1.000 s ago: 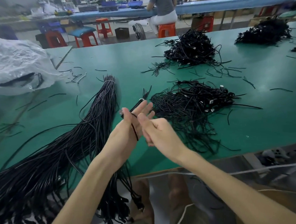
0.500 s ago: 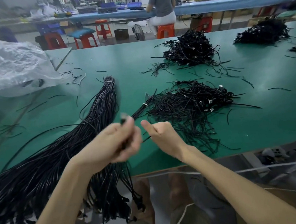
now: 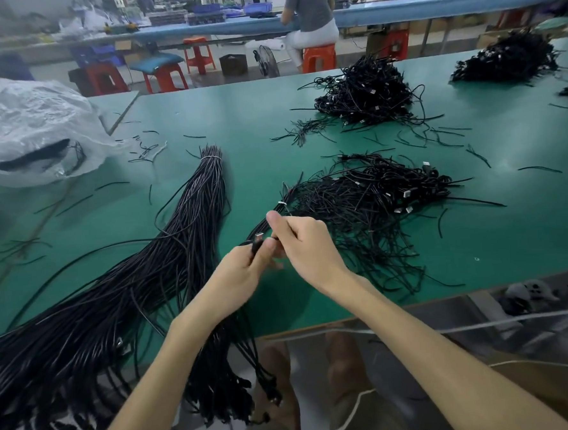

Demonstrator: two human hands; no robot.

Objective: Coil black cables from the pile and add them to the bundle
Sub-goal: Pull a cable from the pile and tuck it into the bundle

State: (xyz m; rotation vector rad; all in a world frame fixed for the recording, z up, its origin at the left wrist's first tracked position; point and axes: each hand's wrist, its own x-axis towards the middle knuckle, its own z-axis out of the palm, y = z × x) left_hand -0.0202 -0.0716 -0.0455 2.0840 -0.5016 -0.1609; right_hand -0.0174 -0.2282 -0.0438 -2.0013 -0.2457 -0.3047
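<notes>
1. Possibly the cable [image 3: 256,246] is trailing back into the pile [image 3: 374,196] just beyond the hands. Pulling on it could be snagging neighbouring strands and dragging them across the green table [image 3: 237,118].
2. Any loops could be springing apart, since the cable looks thin and springy.
3. The left hand [image 3: 239,274] is curling round the cable's plug end, fingers closed on it.
4. The right hand [image 3: 308,246] appears to be pinching the same cable right beside it, with its thumb raised and its other fingers folded.
5. The bundle [image 3: 166,262] is lying to the left, passing under the left forearm and hanging over the near edge.
</notes>
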